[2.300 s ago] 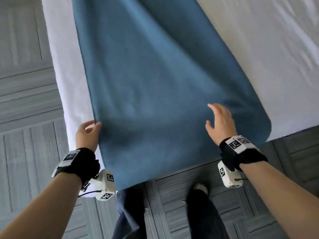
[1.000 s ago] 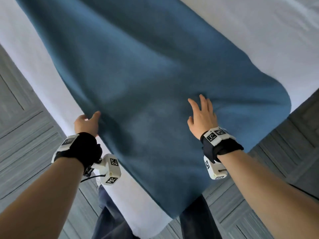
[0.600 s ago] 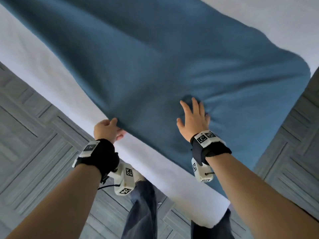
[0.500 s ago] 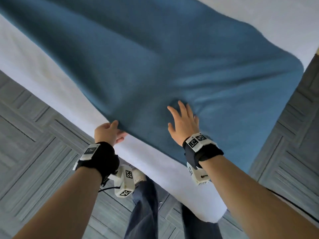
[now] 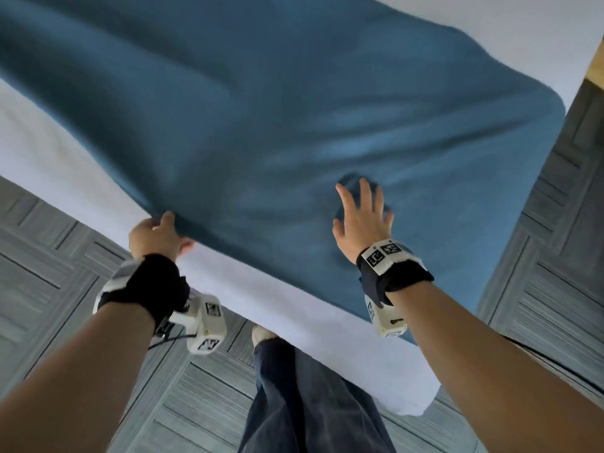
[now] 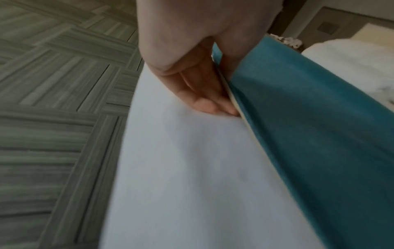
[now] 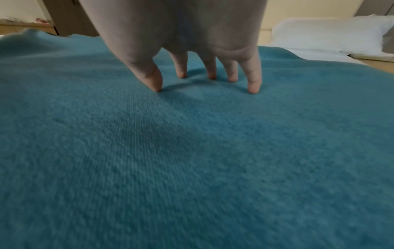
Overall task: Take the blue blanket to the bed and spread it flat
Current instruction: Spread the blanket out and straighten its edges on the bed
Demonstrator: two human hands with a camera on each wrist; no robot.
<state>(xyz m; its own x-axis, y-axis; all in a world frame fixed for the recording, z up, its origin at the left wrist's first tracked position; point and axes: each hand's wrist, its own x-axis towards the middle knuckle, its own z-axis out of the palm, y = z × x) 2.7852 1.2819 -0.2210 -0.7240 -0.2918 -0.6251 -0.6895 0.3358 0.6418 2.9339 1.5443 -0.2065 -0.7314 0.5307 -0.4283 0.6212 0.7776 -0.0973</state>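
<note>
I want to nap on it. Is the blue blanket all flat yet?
Not yet. The blue blanket is spread open but rippled, and the left hand holds its edge up.

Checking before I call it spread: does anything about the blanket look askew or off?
Yes. The blue blanket lies askew on the bed, its near corner hanging past the mattress edge by the right wrist. Ripples fan out from the right hand pressing it, and the left hand holds one edge lifted. Not flat yet.
</note>
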